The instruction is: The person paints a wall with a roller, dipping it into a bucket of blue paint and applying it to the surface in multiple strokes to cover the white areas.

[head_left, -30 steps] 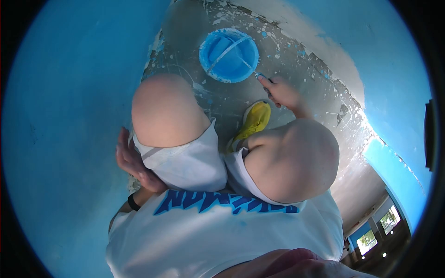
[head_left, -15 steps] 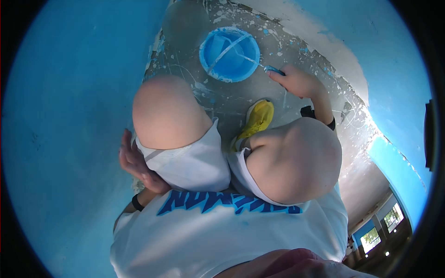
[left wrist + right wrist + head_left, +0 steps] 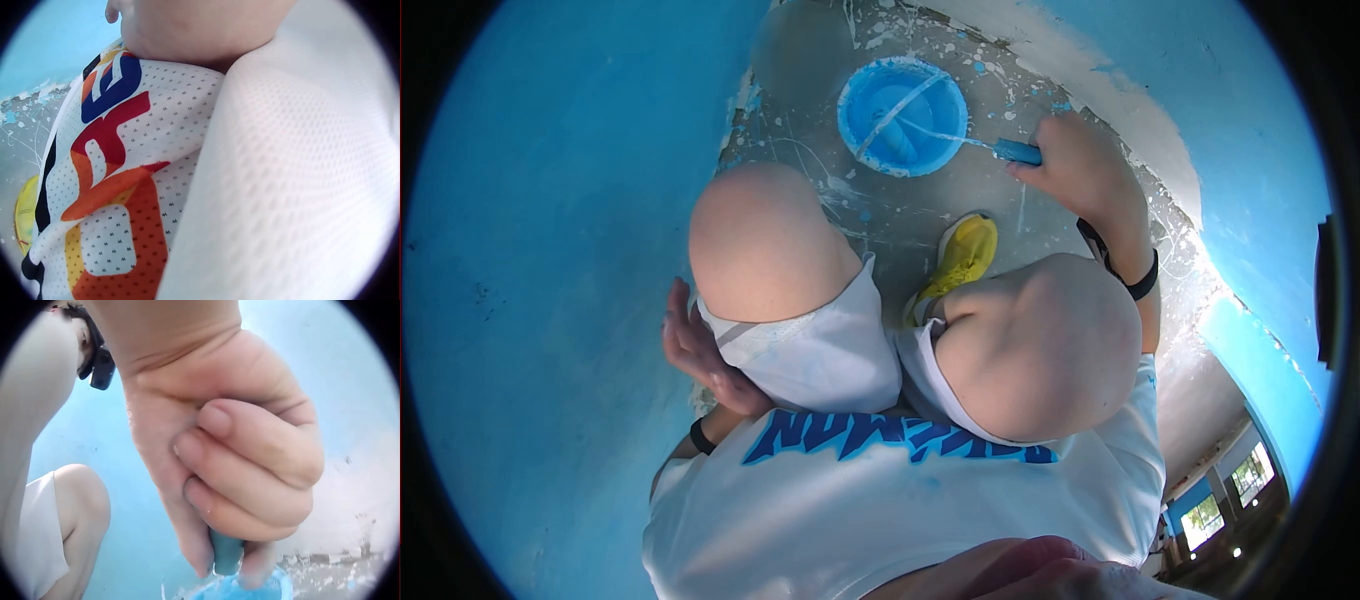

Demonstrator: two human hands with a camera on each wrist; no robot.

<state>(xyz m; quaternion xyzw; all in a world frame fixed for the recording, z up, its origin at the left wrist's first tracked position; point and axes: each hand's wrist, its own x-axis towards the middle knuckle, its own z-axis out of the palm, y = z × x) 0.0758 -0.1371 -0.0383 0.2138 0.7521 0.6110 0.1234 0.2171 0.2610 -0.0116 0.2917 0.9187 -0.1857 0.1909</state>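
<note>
A blue bucket (image 3: 952,108) holding blue paint stands on the floor, a paint-smeared strip across its top. Inside it lies a roller head (image 3: 893,138), joined by a thin rod to a blue-green handle (image 3: 1017,152). My right hand (image 3: 1085,165) grips that handle to the right of the bucket; in the right wrist view, the fingers of the right hand (image 3: 244,462) curl round the handle (image 3: 227,553). My left hand (image 3: 705,350) rests beside the left thigh with its fingers loose and nothing in them. The left wrist view shows part of that hand (image 3: 200,28) against the shorts.
Blue walls (image 3: 550,280) rise on the left and right. The grey floor (image 3: 900,215) is spattered with paint. Both bent knees and a yellow shoe (image 3: 968,250) lie between me and the bucket. Windows (image 3: 1250,472) show at the lower right.
My right hand has moved right and slightly up, away from the bucket, with the handle. The roller head has shifted and turned inside the bucket. My left hand has barely moved.
</note>
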